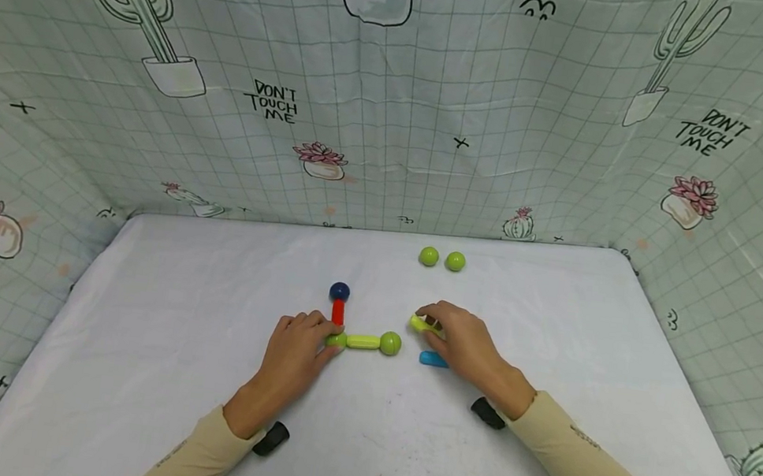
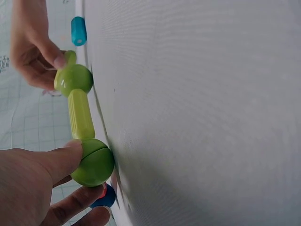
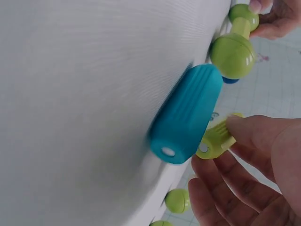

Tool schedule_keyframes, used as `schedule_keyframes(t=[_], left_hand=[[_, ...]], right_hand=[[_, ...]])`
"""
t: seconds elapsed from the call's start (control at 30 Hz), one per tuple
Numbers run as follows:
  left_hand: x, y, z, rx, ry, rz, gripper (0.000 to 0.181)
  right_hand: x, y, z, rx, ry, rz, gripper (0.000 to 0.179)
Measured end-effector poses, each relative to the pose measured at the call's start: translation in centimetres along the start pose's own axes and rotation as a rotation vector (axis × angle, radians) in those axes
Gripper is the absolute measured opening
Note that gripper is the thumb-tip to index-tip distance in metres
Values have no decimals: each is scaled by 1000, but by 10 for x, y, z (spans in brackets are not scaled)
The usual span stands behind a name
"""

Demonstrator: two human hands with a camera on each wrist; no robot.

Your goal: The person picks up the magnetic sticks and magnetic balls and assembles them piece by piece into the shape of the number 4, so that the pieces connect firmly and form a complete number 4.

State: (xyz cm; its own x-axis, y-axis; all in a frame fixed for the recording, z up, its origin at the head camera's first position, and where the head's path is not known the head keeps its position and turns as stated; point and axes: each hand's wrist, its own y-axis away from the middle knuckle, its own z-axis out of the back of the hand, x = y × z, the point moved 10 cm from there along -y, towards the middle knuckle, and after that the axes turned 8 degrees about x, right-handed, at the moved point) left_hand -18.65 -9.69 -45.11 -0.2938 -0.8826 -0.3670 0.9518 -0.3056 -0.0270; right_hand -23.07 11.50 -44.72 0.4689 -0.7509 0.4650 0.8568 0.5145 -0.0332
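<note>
My left hand (image 1: 297, 349) pinches a green ball (image 2: 93, 163) between thumb and fingers. A yellow-green ridged rod (image 1: 363, 341) links that ball to a second green ball (image 1: 391, 343). From the held ball, a red rod (image 1: 338, 312) points away toward a dark blue ball (image 1: 340, 292) at its far end. My right hand (image 1: 460, 341) pinches a loose yellow-green rod (image 3: 217, 139), whose end shows a small silvery disc. Beside that hand a blue ridged rod (image 3: 186, 114) lies on the table, partly hidden by the hand in the head view.
Two loose green balls, a left one (image 1: 429, 257) and a right one (image 1: 455, 261), sit near the far edge of the white-covered table (image 1: 205, 280). A printed cloth (image 1: 399, 97) hangs behind and at the sides.
</note>
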Motion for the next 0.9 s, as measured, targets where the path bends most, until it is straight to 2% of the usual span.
schedule_keyframes(t=[0.17, 0.63, 0.9], left_hand=[[0, 0, -1, 8, 2, 7, 30], [0, 0, 0, 2, -5, 8, 30], [0, 0, 0, 5, 1, 10, 30]], right_hand=[[2, -4, 1, -19, -47, 0, 29], [5, -18, -5, -17, -285, -6, 37], [0, -25, -11, -14, -390, -51, 31]])
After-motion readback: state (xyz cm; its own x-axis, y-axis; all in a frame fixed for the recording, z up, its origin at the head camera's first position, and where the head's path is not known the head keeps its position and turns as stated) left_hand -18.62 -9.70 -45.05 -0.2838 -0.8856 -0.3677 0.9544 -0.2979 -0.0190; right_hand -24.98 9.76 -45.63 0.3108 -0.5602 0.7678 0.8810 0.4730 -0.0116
